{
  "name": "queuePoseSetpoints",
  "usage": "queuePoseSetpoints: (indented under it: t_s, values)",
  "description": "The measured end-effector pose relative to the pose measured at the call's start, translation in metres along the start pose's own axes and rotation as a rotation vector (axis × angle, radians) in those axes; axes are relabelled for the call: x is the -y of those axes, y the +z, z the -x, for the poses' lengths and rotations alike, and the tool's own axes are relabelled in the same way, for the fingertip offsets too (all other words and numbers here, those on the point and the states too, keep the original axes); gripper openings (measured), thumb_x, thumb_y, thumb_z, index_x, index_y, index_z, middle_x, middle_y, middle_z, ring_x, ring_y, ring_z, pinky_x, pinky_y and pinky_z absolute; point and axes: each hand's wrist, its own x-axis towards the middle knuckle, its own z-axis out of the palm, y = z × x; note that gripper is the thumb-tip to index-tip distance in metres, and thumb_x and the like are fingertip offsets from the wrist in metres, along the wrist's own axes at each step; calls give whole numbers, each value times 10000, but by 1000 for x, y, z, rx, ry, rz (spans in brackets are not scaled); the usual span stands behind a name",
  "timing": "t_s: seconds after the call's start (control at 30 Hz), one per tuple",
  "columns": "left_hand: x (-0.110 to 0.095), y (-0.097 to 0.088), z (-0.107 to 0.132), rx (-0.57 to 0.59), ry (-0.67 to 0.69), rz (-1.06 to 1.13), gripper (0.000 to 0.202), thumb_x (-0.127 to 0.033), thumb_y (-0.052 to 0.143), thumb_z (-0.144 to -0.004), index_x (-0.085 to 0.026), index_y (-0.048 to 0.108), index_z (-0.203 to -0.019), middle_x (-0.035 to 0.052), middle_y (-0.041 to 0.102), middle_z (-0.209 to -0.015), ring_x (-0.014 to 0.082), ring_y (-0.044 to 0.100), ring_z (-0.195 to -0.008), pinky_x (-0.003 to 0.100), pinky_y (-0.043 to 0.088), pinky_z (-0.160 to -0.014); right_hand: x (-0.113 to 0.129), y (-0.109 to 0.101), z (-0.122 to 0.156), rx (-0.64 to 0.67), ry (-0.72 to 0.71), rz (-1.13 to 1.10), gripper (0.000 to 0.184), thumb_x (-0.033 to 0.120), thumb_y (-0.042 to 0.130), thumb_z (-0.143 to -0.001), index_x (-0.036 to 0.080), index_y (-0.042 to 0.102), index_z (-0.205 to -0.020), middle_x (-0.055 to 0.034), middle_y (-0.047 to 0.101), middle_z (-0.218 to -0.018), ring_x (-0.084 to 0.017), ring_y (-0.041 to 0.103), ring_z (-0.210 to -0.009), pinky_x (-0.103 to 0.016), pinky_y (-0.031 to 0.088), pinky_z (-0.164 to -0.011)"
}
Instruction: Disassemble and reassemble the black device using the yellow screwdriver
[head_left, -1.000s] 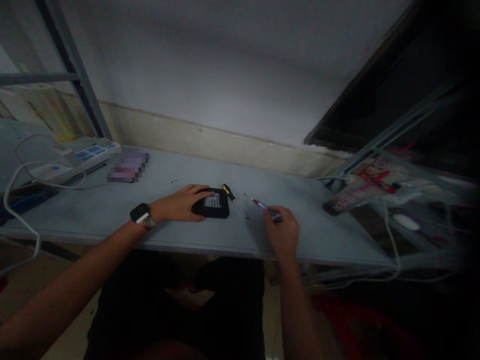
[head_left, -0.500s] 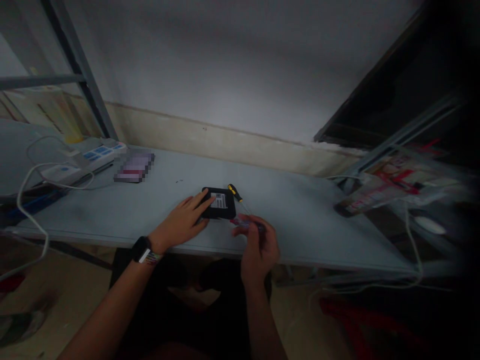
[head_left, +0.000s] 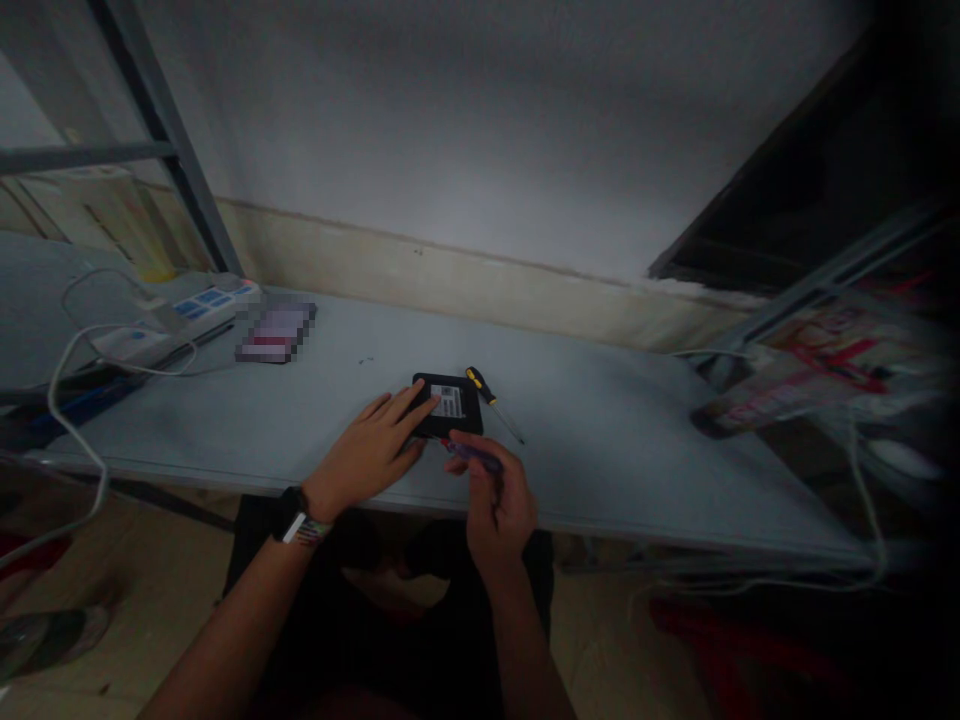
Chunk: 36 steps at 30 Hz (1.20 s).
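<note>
Box (head_left: 450, 402) lies under our spread left hand (head_left: 369, 447), likely for steadiness; our right hand (head_left: 504, 500) pinches a purple screwdriver (head_left: 478, 457).

The table (head_left: 607, 440) is viewed from the head above its near edge, forward and down, toward the far wall (head_left: 465, 140).

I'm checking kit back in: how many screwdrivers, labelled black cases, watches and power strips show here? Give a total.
Screwdrivers: 2, purple one in the right hand, yellow-and-black one on the table
Labelled black case: 1
Watch: 1
Power strip: 1
Total: 5
</note>
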Motion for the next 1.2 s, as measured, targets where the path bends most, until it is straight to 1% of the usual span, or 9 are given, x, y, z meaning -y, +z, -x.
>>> queuePoseSetpoints:
  t_s: [0.1, 0.23, 0.37, 0.5, 0.57, 0.7, 0.87, 1.07, 1.2]
  values:
    - [0, 0, 1, -15, 5, 23, 690, -233, 507, -1092, -279, 268, -1737, 130, 219, -1834, 302, 308, -1679, 571, 320, -1351, 8, -7, -10, 189, -129, 136, 291, 195, 552, -1092, 263, 644, -1360, -94, 826, -1220, -197, 825, -924, -391, 690, -891]
    - [1, 0, 2, -8, 20, 37, 707, -246, 519, -1092, -277, 247, -1743, 147, 206, -1834, 300, 284, -1689, 563, 319, -1348, 25, -12, -30, 477, -428, 328, 327, 154, 517, -1085, 198, 600, -1398, -139, 809, -1261, -255, 793, -1156, -430, 678, -980]
    - [5, 3, 4, 1, 29, 33, 805, -136, 527, -1023, -292, 214, -1748, 140, 179, -1842, 285, 285, -1689, 544, 322, -1343, 36, -6, -48, 622, -655, 443, 277, 126, 478, -1085, 126, 638, -1312, -161, 816, -1158, -256, 786, -1067, -399, 676, -900]
    - [7, 4, 3, 14, 32, 37, 853, -110, 541, -991, -309, 200, -1747, 129, 212, -1836, 271, 275, -1693, 537, 309, -1349, 35, 2, -56, 736, -721, 509, 227, 100, 464, -1066, 148, 678, -1126, -117, 795, -1027, -232, 752, -921, -360, 648, -794]
    - [6, 3, 2, 19, 22, 45, 820, -117, 523, -1014, -312, 203, -1744, 122, 255, -1825, 262, 299, -1684, 538, 310, -1350, 30, 7, -51, 713, -729, 500, 223, 100, 458, -1064, 149, 674, -1091, -109, 776, -983, -231, 725, -885, -358, 635, -764]
    - [2, 0, 1, -5, -5, 44, 655, -205, 469, -1110, -298, 258, -1723, 118, 317, -1804, 259, 369, -1652, 533, 335, -1343, 16, 16, -26, 539, -762, 469, 209, 79, 475, -1056, 155, 669, -1072, -112, 768, -1000, -232, 684, -871, -368, 629, -774]
    - [1, 2, 0, -26, -4, 57, 607, -255, 470, -1136, -314, 288, -1713, 104, 353, -1788, 272, 404, -1630, 540, 346, -1341, 8, 21, -7, 382, -696, 452, 239, 32, 457, -1028, 185, 626, -1099, -111, 754, -1040, -223, 665, -876, -363, 618, -749]
    - [5, 3, 1, -45, -8, 80, 644, -233, 515, -1108, -338, 307, -1708, 95, 405, -1753, 297, 452, -1588, 561, 392, -1317, 26, 23, -26, 481, -721, 530, 223, 58, 465, -1045, 178, 653, -1036, -90, 753, -902, -226, 674, -785, -366, 614, -684]
    - [3, -1, 2, -18, -6, 87, 724, -170, 544, -1069, -338, 271, -1719, 101, 398, -1748, 298, 442, -1590, 568, 380, -1328, 38, 30, -36, 465, -685, 560, 220, 41, 463, -1038, 158, 646, -1007, -109, 767, -902, -236, 709, -775, -362, 606, -631]
